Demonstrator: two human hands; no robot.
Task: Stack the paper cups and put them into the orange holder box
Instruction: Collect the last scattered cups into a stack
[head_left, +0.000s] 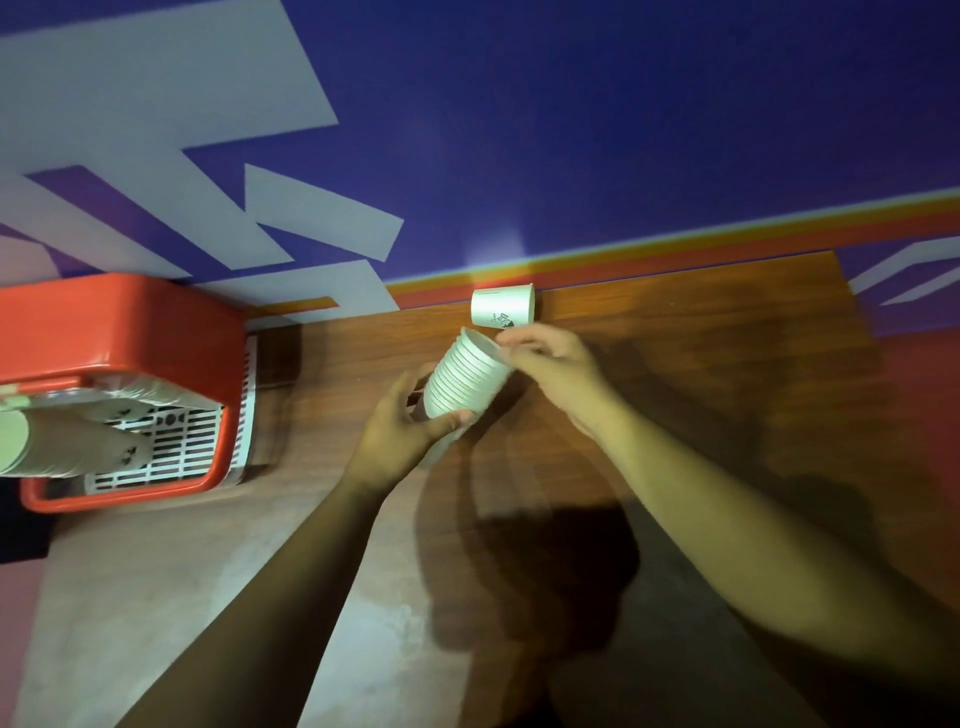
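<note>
A stack of several white paper cups (464, 379) is tilted above the middle of the wooden table, its open mouth pointing up and away. My left hand (402, 431) grips the lower part of the stack. My right hand (550, 364) pinches the rim of the top cup with its fingertips. One single white paper cup (503, 306) with a small dark print stands upside down at the table's far edge, just behind my right hand. The orange holder box (119, 332) sits at the left and holds another long stack of cups (67, 441) lying inside.
The wooden table (701, 395) runs along a blue wall with an orange stripe. The box has a white slotted grid (176, 447) inside. Shadows of my arms fall on the near table surface.
</note>
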